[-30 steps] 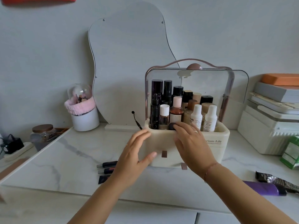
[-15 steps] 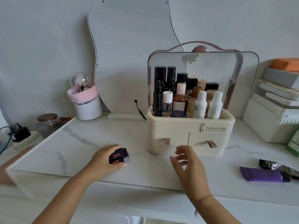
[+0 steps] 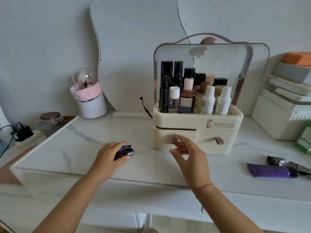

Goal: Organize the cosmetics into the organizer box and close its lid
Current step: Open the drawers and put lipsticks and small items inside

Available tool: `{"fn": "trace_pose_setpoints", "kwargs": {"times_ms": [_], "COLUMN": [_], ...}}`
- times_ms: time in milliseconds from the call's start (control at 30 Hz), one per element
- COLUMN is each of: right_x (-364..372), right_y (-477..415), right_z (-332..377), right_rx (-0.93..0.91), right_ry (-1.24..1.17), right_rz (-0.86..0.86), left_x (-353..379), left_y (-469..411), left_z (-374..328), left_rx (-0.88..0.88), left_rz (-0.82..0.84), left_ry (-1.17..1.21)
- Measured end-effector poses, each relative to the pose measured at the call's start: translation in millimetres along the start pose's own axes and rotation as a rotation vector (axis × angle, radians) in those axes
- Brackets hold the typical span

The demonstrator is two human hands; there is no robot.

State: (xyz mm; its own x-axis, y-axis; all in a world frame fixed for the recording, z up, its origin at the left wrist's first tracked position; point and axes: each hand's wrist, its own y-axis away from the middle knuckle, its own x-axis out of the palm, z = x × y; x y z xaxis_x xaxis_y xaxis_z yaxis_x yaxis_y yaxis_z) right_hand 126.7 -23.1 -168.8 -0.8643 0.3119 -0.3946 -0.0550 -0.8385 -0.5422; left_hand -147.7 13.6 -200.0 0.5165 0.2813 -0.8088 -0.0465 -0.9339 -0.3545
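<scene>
Lipsticks (image 3: pixel 124 151) lying crosswise, tips rightward, under left hand (image 3: pixel 110 153)

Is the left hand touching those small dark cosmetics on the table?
Touching. The head view shows the left hand with its fingers wrapped over the small dark cosmetics on the marble table, no gap visible.

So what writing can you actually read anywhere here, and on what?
"Serious Life": front of the cream organizer box, beside a small logo.
"om" over "om": cut-off letters on a white bottle in the box.
Too small to read: the line under "Serious Life" and the other bottle labels.
</scene>
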Motion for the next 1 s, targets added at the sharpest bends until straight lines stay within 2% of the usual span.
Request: {"fn": "trace_pose_setpoints", "kwargs": {"times_ms": [100,200,267,333,400,467,633,1000], "right_x": [-22,-52,-66,-71,-71,-70,-74,-90], "right_y": [12,10,3,-6,-15,-20,-13,60], "right_z": [0,-6,-11,-14,-17,-19,-20,1], "right_rx": [0.265,0.531,0.657,0.716,0.721,0.703,0.645,0.531], "right_ry": [-0.252,-0.566,-0.666,-0.690,-0.683,-0.662,-0.584,-0.521], "right_rz": [-0.117,-0.256,-0.251,-0.220,-0.209,-0.213,-0.238,-0.217], "left_x": [1,6,10,17,25,32,38,40], "left_y": [1,5,9,9,2,-4,-9,49], "left_z": [-13,-54,-93,-130,-155,-170,-185,-188], "left_rx": [0.060,0.138,0.086,-0.076,-0.255,-0.354,-0.414,-0.335], "left_rz": [-0.141,-0.262,-0.207,-0.019,0.165,0.219,0.056,-0.081], "left_ry": [-0.079,0.059,0.229,0.462,0.705,0.870,1.028,1.019]}}
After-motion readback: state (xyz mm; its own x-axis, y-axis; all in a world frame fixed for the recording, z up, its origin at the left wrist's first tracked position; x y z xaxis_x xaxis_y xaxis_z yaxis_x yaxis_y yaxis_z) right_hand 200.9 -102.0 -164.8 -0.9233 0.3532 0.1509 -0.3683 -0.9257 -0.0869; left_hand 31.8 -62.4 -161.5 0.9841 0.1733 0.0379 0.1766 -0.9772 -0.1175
